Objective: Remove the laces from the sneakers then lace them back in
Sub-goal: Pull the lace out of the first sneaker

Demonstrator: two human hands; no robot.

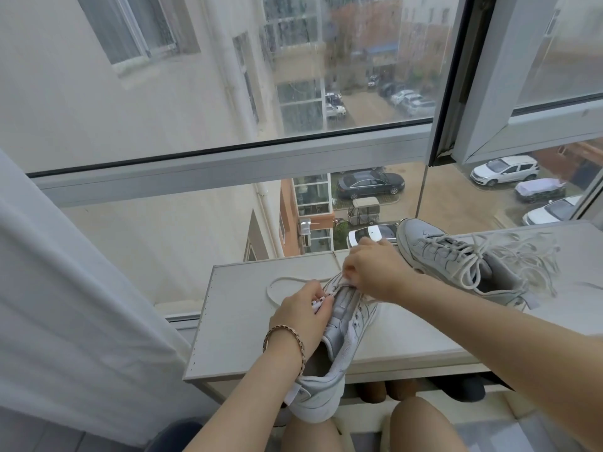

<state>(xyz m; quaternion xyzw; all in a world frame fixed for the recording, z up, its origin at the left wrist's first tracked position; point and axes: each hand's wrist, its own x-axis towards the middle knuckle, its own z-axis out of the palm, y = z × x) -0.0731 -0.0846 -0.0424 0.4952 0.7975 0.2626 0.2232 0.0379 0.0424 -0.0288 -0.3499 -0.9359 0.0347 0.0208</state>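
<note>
A person seated at a rain-streaked window [228, 93] works on a white low-top leather sneaker [342, 324], laid toe-away on a pale grey table [244, 337] with its heel hanging over the near edge toward the lap, which brings the eyelets close. The left hand [301, 316], a braided bracelet [287, 337] at its wrist, curls its fingers over the sneaker's opening, apparently to steady it against the pull. The right hand [372, 269] reaches across, its fingers pinched together on the flat white lace [295, 278] near the toe-end eyelets. The lace's slack loops out onto the table at left. A second grey-white sneaker [434, 252] lies tilted on its side further right, fully laced and tied, apparently waiting its turn.
</note>
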